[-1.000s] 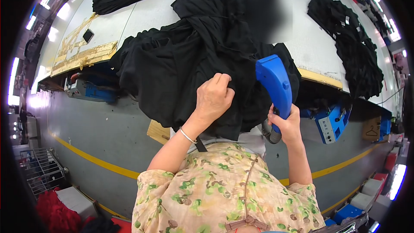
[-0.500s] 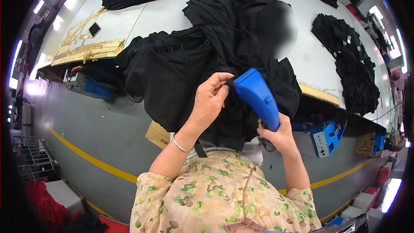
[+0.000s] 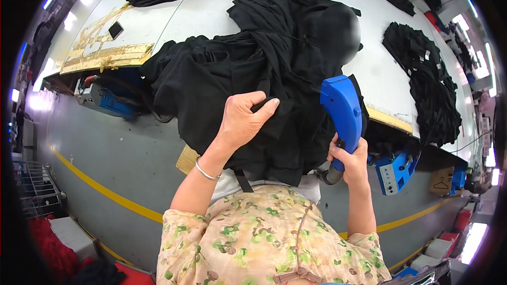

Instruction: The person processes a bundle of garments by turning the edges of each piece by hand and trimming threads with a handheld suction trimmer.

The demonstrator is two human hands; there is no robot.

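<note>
A large heap of black garment cloth (image 3: pixel 211 82) hangs over the front edge of the table and into my lap. My left hand (image 3: pixel 244 119), with a bangle on its wrist, is closed on a fold of this cloth between thumb and fingers. In my right hand (image 3: pixel 353 158) is a blue handheld thread trimmer (image 3: pixel 344 106), gripped by its lower handle. A dark hose (image 3: pixel 331 174) runs from the handle's bottom. The trimmer's wide head points up, apart from my left hand and to the right of it.
Other black garments (image 3: pixel 422 79) lie on the white table (image 3: pixel 203 13) at right, with more at the far left. A small dark flat object (image 3: pixel 115 30) rests near the taped edge. Blue machine boxes (image 3: pixel 393 171) stand under the table on both sides. A wooden seat (image 3: pixel 187 159) shows beside me.
The trimmer has moved right and turned more upright, away from my left hand. My left hand has shifted slightly left and down, still pinching the black cloth.
</note>
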